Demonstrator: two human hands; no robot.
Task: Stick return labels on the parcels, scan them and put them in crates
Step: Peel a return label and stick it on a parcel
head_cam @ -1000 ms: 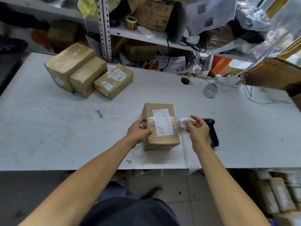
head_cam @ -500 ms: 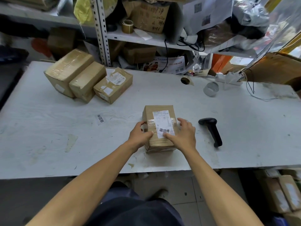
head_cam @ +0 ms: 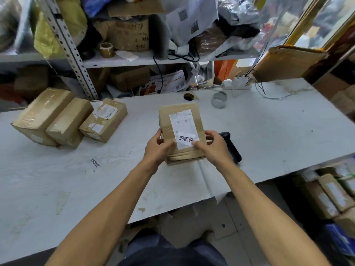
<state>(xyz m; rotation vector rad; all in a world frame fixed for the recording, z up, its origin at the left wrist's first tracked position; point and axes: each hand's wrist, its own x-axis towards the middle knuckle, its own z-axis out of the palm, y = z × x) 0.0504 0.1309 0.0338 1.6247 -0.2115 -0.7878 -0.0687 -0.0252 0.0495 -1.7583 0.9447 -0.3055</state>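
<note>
Left of frame: three taped parcels (head_cam: pixel 67 120) in a row on the table (head_cam: pixel 269 131). Centre: one parcel (head_cam: pixel 180 114), tilted up. Left hand (head_cam: pixel 158 148) grips its left edge; right hand (head_cam: pixel 215 146) holds the right edge, thumb pressing the one return label (head_cam: pixel 186 140) low on the shipping label. Right: one scanner (head_cam: pixel 231 146), partly hidden behind the right hand. Risk: the label may crease or lift if pressed unevenly, and could cover the barcode. No crates visible.

parcel (head_cam: pixel 180 131) now lifted and tilted by both hands, return label (head_cam: pixel 186 140) stuck on
</note>
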